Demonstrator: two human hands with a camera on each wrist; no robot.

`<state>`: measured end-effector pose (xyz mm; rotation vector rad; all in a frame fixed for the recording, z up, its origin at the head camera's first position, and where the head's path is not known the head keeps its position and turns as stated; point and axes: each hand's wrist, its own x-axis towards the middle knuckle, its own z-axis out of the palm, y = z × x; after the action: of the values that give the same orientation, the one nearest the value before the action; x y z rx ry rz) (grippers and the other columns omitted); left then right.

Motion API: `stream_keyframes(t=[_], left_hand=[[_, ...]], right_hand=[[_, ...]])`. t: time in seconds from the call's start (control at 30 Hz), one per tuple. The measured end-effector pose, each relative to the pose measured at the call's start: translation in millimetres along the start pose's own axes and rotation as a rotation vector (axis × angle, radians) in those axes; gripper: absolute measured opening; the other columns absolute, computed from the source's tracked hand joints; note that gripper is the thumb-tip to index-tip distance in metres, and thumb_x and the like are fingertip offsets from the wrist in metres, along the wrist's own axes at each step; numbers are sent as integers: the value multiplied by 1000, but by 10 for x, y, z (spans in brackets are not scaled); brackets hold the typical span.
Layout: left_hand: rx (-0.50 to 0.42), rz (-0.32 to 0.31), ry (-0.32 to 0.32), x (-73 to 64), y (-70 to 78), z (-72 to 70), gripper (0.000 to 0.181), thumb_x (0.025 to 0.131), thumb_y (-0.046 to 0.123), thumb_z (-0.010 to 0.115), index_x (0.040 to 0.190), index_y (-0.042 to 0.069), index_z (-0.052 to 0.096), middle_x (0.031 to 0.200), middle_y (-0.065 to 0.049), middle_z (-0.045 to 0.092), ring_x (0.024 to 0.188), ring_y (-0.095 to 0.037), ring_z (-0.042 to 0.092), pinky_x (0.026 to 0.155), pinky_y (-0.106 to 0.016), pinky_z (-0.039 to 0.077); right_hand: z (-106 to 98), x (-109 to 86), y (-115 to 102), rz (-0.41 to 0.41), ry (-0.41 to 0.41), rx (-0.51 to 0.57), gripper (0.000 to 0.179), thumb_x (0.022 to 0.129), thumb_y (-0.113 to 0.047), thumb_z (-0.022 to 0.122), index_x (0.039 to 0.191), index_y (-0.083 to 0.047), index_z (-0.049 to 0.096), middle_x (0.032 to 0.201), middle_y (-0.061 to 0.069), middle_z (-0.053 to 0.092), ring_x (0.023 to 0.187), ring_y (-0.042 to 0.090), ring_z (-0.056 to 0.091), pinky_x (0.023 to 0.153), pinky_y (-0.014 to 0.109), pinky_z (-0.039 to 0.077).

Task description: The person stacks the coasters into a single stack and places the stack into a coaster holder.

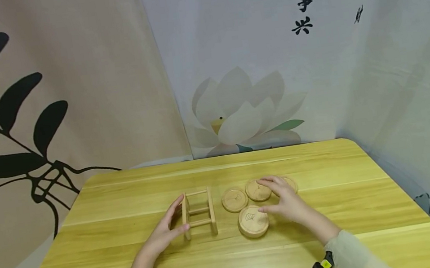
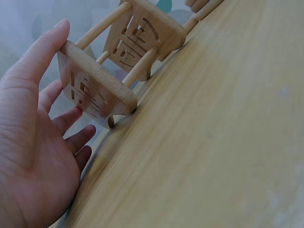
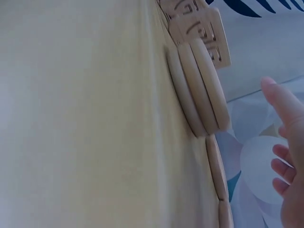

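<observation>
A wooden coaster holder [image 1: 201, 223], two cut-out side panels joined by rods, stands on the table. My left hand [image 1: 163, 234] grips its left panel between thumb and fingers. The left wrist view shows the thumb of the left hand [image 2: 35, 123] at a corner of the holder [image 2: 97, 78], other fingers loosely spread beside it. To the right is a stack of round wooden coasters [image 1: 253, 221], three high in the right wrist view. Above the coasters hovers my right hand [image 1: 289, 200], fingers spread and apart from the stack [image 3: 202, 90] in the right wrist view.
Behind the stack lie more round coasters: one at left [image 1: 234, 200], one in the middle [image 1: 258, 191], and one at right [image 1: 290, 183], partly covered by the right hand. The wooden table [image 1: 126, 200] meets a printed curtain [image 1: 253, 56] at its back edge.
</observation>
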<state>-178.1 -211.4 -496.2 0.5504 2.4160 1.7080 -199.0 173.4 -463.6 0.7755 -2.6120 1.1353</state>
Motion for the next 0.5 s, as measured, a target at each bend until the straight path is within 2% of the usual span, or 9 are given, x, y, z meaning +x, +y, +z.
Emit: stream_keyframes(t=[0.23, 0.5], left_hand=[[-1, 3, 1, 0, 21, 1, 78, 91, 16, 65, 154, 27, 19, 154, -18, 22, 138, -44, 20, 103, -69, 16], [-4, 0, -6, -3, 19, -7, 78, 92, 17, 65, 154, 28, 19, 154, -18, 22, 138, -43, 19, 103, -68, 15]], right_hand=[[-104, 173, 104, -52, -57, -54, 77, 69, -24, 87, 136, -6, 53, 135, 14, 48, 125, 35, 41, 100, 58, 33], [-106, 387, 207, -75, -170, -72, 79, 69, -22, 87, 138, -7, 52, 140, 13, 45, 130, 33, 37, 104, 54, 31]])
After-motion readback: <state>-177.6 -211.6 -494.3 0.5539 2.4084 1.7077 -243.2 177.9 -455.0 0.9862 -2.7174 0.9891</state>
